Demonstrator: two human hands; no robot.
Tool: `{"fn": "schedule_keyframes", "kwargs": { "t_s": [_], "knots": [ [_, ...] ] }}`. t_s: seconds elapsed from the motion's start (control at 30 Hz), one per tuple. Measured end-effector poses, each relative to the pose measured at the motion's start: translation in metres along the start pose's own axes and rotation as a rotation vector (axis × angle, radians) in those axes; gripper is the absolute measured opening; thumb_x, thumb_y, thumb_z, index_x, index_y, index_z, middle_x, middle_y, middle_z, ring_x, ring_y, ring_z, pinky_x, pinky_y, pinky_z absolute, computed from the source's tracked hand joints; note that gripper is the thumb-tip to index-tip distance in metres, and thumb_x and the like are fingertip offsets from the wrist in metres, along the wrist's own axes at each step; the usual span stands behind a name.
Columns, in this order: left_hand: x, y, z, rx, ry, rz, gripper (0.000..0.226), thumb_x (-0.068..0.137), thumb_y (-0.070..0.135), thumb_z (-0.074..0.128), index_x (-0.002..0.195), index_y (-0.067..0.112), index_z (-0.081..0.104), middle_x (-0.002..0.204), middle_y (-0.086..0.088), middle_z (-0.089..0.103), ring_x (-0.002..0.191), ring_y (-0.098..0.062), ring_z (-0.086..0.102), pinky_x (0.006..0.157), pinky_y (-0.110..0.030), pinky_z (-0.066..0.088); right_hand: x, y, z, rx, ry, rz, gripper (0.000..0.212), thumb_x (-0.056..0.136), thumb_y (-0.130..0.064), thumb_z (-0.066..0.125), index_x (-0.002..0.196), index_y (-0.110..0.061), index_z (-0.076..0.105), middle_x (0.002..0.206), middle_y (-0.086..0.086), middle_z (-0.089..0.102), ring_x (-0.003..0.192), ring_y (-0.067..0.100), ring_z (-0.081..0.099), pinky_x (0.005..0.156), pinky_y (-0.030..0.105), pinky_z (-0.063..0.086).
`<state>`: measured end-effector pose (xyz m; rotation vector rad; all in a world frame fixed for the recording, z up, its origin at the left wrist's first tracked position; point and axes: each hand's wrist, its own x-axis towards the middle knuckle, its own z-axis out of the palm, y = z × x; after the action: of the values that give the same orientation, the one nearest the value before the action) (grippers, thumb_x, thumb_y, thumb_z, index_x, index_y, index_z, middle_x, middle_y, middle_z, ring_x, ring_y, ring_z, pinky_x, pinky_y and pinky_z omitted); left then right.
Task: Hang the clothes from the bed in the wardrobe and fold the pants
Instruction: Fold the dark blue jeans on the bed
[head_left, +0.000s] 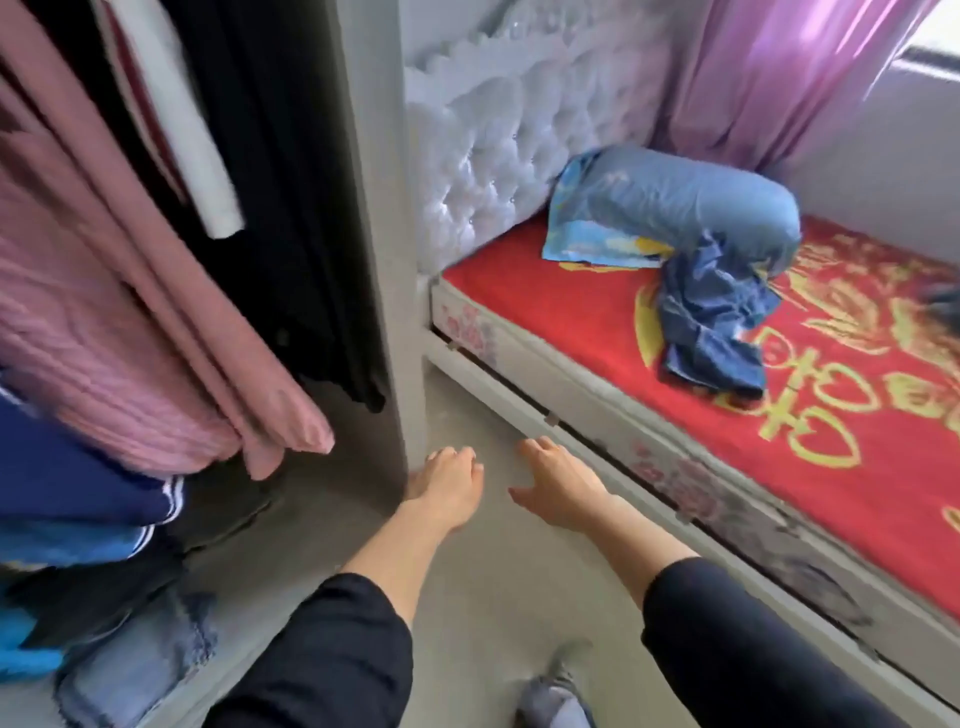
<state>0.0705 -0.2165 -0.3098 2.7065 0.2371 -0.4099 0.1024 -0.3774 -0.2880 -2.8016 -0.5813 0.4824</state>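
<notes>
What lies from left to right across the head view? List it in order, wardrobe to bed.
pink hanging garments → black hanging garments → wardrobe side panel → tufted headboard → denim jeans on the red bedspread

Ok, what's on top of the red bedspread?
A light-blue pillow by the headboard, with crumpled blue jeans draped against it. Anything beneath either is hidden; a dark item at the frame's right edge is cut off.
</notes>
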Motion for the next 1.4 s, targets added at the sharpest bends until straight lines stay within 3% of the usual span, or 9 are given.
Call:
{"fn": "schedule_keyframes", "kwargs": {
  "t_s": [0.3,0.53,0.73,0.97,1.03,1.1,1.27,1.4],
  "knots": [
    [0.141,0.226,-0.002,0.031,-0.059,0.175,0.038,0.101,0.033,0.028,0.127,0.017,0.050,0.131,-0.006,0.049,0.121,-0.025,0.044,0.097,-0.041,0.041,0.033,0.232,-0.105,0.049,0.107,0.210,0.051,0.087,-0.034,0.058,0.133,-0.018,0.043,0.126,0.002,0.050,0.117,0.024,0.049,0.089,0.035,0.043],
    [0.222,0.336,0.004,0.078,-0.122,0.277,0.041,0.100,0.034,0.029,0.133,0.016,0.046,0.135,-0.008,0.047,0.124,-0.026,0.042,0.101,-0.043,0.039,0.067,0.344,-0.150,0.071,0.094,0.350,0.045,0.086,-0.028,0.059,0.127,-0.013,0.045,0.120,0.005,0.050,0.113,0.027,0.051,0.087,0.038,0.047],
    [0.317,0.389,0.006,0.136,-0.163,0.287,0.041,0.100,0.034,0.030,0.133,0.016,0.046,0.137,-0.007,0.045,0.127,-0.026,0.040,0.103,-0.044,0.037,0.135,0.418,-0.173,0.104,0.092,0.383,0.044,0.085,-0.026,0.058,0.125,-0.014,0.045,0.116,0.004,0.049,0.108,0.024,0.050,0.077,0.033,0.044],
    [0.474,0.441,0.014,0.179,-0.217,0.312,0.040,0.100,0.033,0.032,0.133,0.015,0.045,0.136,-0.009,0.046,0.127,-0.028,0.040,0.103,-0.043,0.037,0.263,0.506,-0.203,0.151,0.081,0.436,0.040,0.087,-0.026,0.057,0.124,-0.013,0.046,0.122,0.005,0.049,0.117,0.027,0.048,0.085,0.034,0.042],
    [0.517,0.451,0.020,0.176,-0.249,0.309,0.040,0.100,0.033,0.032,0.134,0.016,0.044,0.137,-0.008,0.045,0.128,-0.027,0.040,0.103,-0.042,0.037,0.298,0.529,-0.205,0.166,0.053,0.446,0.037,0.088,-0.024,0.056,0.122,-0.013,0.046,0.120,0.005,0.049,0.115,0.026,0.048,0.080,0.032,0.040],
    [0.557,0.457,0.030,0.174,-0.274,0.301,0.040,0.100,0.034,0.033,0.134,0.017,0.044,0.137,-0.007,0.045,0.128,-0.026,0.039,0.103,-0.042,0.037,0.328,0.552,-0.203,0.186,0.032,0.461,0.031,0.089,-0.022,0.054,0.118,-0.012,0.046,0.117,0.005,0.049,0.109,0.026,0.050,0.073,0.031,0.036],
    [0.634,0.458,0.071,0.197,-0.333,0.277,0.038,0.100,0.032,0.033,0.133,0.018,0.043,0.137,-0.005,0.044,0.127,-0.024,0.040,0.102,-0.040,0.038,0.384,0.603,-0.180,0.264,-0.008,0.512,0.027,0.092,-0.024,0.051,0.116,-0.013,0.047,0.115,0.004,0.049,0.105,0.024,0.051,0.077,0.031,0.041],
    [0.678,0.455,0.125,0.205,-0.361,0.296,0.042,0.099,0.028,0.034,0.140,0.018,0.036,0.146,0.000,0.036,0.133,-0.022,0.033,0.104,-0.039,0.036,0.418,0.641,-0.142,0.260,-0.053,0.553,0.035,0.092,-0.027,0.051,0.124,-0.015,0.044,0.121,0.002,0.048,0.111,0.022,0.047,0.077,0.028,0.040]
  ]
}}
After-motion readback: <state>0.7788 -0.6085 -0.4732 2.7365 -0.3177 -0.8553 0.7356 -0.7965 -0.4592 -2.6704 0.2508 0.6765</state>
